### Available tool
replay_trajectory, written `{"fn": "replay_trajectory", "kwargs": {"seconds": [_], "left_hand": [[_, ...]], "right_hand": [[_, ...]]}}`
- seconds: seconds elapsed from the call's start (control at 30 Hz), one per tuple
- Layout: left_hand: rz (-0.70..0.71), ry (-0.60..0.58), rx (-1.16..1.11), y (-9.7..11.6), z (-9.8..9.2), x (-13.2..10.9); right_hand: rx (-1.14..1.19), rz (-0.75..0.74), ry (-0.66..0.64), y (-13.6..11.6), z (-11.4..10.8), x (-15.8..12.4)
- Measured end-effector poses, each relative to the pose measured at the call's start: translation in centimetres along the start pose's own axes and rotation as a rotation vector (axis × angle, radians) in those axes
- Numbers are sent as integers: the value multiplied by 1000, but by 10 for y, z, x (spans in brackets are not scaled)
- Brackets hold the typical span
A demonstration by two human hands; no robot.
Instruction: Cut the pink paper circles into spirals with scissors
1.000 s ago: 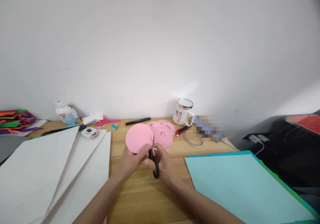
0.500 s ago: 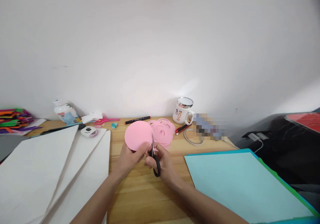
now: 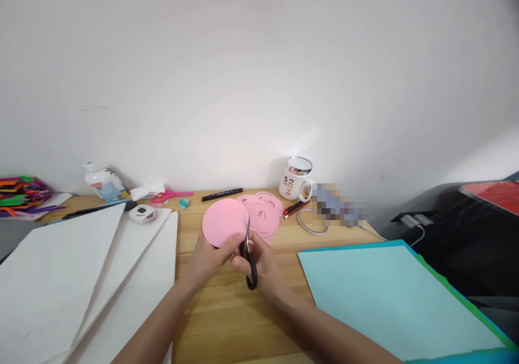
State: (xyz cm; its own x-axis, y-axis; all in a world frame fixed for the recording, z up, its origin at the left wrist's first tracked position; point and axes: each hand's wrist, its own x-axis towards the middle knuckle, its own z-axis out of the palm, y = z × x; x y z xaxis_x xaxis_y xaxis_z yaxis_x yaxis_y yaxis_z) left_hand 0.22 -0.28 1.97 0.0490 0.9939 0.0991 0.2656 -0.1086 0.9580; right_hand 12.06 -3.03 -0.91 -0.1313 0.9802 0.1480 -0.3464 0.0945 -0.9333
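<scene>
Pink paper disc, pinched by nearer left hand, lies ten o'clock from right hand, which grips scissors (blades toward twelve) at the disc's three-o'clock edge.

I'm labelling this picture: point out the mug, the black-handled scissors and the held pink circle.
Mug [image 3: 292, 184]: head view, printed side.
Black-handled scissors [image 3: 252, 265]: head view, handle.
Pink circle [image 3: 225, 221]: head view, centre.

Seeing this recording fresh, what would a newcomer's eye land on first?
Probably the round pink paper disc, held in the left hand over the wooden desk, with black-handled metal scissors in the right hand at its edge. Then the large pale turquoise sheet at the right, and the white silver-rimmed mug near the pale grey wall.
</scene>
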Motion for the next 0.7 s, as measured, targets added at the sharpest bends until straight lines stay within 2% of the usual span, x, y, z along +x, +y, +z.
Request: {"fn": "replay_trajectory", "kwargs": {"seconds": [0.23,0.47,0.7], "left_hand": [[-32,-111,-48,0,-4,-1],[-44,-62,-68,0,-4,1],[-32,-103,-77,-8,-7,3]], "right_hand": [[29,6,-22,5,-5,0],[6,32,1,4,-4,-1],[-29,77,39,-1,-2,-2]]}}
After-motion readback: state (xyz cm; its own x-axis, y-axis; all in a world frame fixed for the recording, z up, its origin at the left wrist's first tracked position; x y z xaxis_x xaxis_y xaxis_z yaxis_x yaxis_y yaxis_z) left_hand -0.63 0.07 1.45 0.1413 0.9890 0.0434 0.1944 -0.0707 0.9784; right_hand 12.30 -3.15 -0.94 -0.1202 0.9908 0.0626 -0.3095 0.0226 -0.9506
